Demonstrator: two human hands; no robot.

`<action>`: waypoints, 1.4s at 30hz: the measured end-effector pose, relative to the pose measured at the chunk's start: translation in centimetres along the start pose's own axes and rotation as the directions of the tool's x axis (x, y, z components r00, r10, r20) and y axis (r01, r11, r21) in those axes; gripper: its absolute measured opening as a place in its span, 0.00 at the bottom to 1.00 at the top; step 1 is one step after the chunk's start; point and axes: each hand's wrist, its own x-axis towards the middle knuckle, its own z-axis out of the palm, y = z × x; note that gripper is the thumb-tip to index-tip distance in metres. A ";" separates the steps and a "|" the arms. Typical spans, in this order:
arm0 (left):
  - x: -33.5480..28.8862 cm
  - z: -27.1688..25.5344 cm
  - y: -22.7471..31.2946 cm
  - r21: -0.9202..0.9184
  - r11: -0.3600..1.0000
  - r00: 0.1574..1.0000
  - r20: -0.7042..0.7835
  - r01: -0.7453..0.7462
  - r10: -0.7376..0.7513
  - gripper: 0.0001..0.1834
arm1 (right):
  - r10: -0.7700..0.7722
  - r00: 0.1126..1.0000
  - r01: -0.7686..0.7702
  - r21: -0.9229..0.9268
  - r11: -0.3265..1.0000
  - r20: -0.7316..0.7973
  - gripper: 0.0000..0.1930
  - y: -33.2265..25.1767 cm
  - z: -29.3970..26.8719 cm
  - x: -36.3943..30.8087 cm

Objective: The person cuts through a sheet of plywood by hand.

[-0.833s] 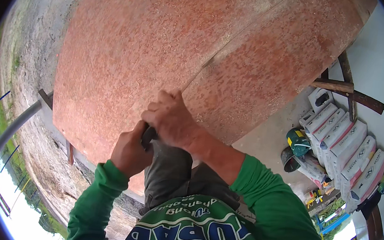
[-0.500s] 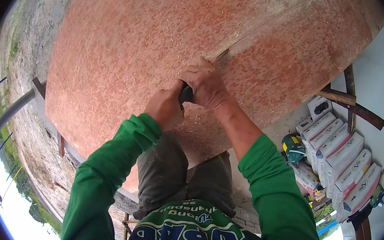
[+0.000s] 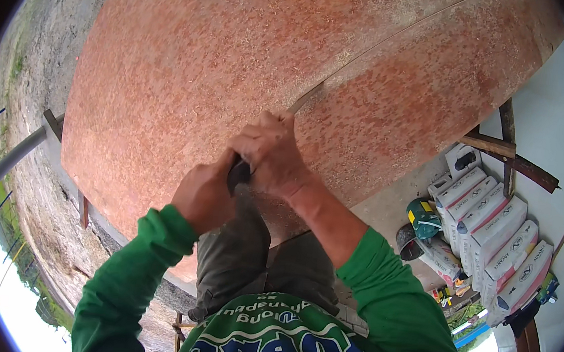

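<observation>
A large reddish sheet of plywood (image 3: 168, 90), sprinkled with sawdust, spreads in front of me. From its far right edge a long thin cut runs toward my hands. The narrow blade of a handsaw (image 3: 308, 98) stands at the near end of that cut. My right hand (image 3: 269, 153) is closed round the saw, just behind the visible blade. Below and left of it, my left hand (image 3: 203, 192) is closed about the saw's black handle, close to my body. Fingers hide much of the handle and part of the blade.
Printed paper sacks (image 3: 494, 227) are piled on the floor at the right, with a green bundle (image 3: 424, 217) beside them. Wooden supports (image 3: 512, 150) jut out under the sheet's right edge. A grey curved pipe (image 3: 8, 166) stands at the left, over rough ground.
Both hands have drawn the saw back toward my body, down and to the left. More of the blade shows ahead of my right hand.
</observation>
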 end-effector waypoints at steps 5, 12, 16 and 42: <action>8.8 1.5 2.2 0.030 1.000 0.997 -0.074 -0.008 0.010 0.21 | 0.148 0.975 -0.135 -0.088 0.987 0.166 0.10 7.3 -1.9 2.6; -10.1 -3.3 0.0 -0.118 0.979 0.986 0.013 0.165 -0.165 0.19 | -0.089 0.995 0.088 0.030 0.996 0.040 0.05 -10.1 0.8 -1.3; -8.8 -2.6 -0.6 -0.069 0.996 0.993 -0.101 0.058 -0.065 0.18 | -0.083 0.997 0.083 0.087 0.993 0.002 0.06 -8.7 0.9 -0.7; 6.5 -0.3 1.0 0.113 0.993 0.993 -0.107 -0.037 0.049 0.18 | 0.133 0.958 -0.118 -0.075 0.990 0.255 0.11 4.7 -0.8 3.3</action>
